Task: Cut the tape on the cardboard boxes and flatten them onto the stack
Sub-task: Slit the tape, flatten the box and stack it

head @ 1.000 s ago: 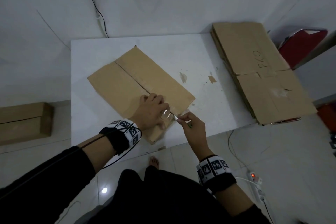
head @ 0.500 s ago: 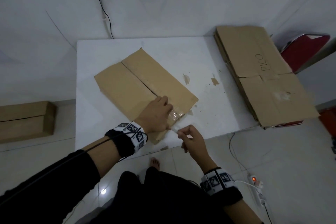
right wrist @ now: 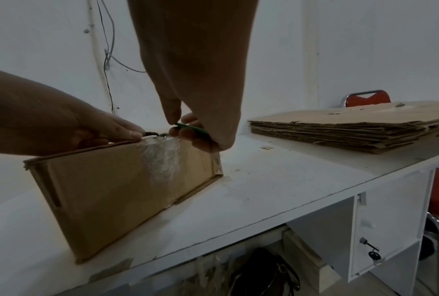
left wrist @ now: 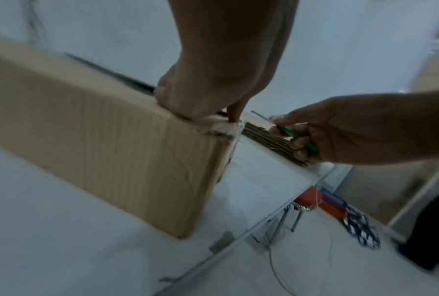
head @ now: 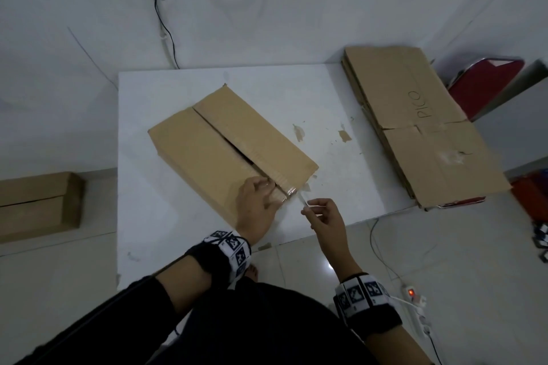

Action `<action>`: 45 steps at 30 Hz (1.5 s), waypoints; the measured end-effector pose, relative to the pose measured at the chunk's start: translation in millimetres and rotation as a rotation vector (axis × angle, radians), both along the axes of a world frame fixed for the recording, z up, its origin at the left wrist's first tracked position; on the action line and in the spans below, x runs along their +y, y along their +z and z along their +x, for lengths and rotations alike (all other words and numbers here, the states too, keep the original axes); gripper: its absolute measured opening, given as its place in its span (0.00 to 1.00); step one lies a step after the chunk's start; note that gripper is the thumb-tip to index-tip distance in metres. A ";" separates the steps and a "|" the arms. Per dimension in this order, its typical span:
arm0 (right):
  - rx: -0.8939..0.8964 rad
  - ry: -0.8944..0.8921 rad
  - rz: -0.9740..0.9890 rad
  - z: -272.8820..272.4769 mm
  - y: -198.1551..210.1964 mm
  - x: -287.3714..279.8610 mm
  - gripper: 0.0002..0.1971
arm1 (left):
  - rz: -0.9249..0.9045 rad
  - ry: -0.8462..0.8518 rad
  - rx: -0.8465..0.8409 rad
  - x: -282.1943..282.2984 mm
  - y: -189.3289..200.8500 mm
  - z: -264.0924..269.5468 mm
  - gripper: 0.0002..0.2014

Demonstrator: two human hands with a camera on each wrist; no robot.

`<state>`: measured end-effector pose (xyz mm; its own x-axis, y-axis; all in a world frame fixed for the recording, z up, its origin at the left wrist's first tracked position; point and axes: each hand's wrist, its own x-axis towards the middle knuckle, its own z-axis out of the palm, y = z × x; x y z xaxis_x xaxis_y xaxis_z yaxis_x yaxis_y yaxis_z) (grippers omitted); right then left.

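A brown cardboard box [head: 219, 139] lies slantwise on the white table [head: 166, 231]. Its top seam gapes dark toward the near end, and clear tape [right wrist: 162, 158] runs crumpled down the near end face. My left hand [head: 258, 204] presses fingers flat on the top near that end, beside the seam. Just off the taped end, my right hand [head: 321, 216] grips a green-handled cutter [left wrist: 297, 140], whose thin blade [head: 303, 201] points at the box edge. A stack of flattened cardboard [head: 415, 127] lies on the table's right side.
A closed box [head: 38, 204] stands on the floor at the left. Behind the stack is a red chair [head: 489, 80]. A power strip [head: 415, 302] and its cable lie on the floor at the right. Tape scraps [head: 299, 133] dot the table.
My right hand has drawn the cutter back off the box's near end toward me. My left hand has slid from the taped corner onto the top, and the seam now gapes.
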<state>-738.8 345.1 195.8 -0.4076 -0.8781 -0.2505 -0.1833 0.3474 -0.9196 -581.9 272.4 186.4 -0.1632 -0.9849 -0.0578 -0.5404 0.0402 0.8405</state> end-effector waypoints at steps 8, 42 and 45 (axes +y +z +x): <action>0.206 0.153 -0.133 10.8 3.0 -11.7 0.06 | 0.058 0.093 0.263 0.8 1.0 1.1 0.30; 0.380 -0.037 -0.127 -28.6 14.5 -114.7 0.04 | 0.508 0.556 0.545 -71.9 54.4 -15.8 0.25; 0.377 0.009 -0.062 -17.2 15.5 -111.3 0.05 | 0.548 0.637 0.535 -95.2 63.3 -13.8 0.31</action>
<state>-756.0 233.8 211.3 -0.4533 -0.8909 -0.0306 -0.5153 0.2899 -0.8065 -595.7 177.2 249.7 0.2486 -0.7571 -0.6041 0.1294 -0.5922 0.7954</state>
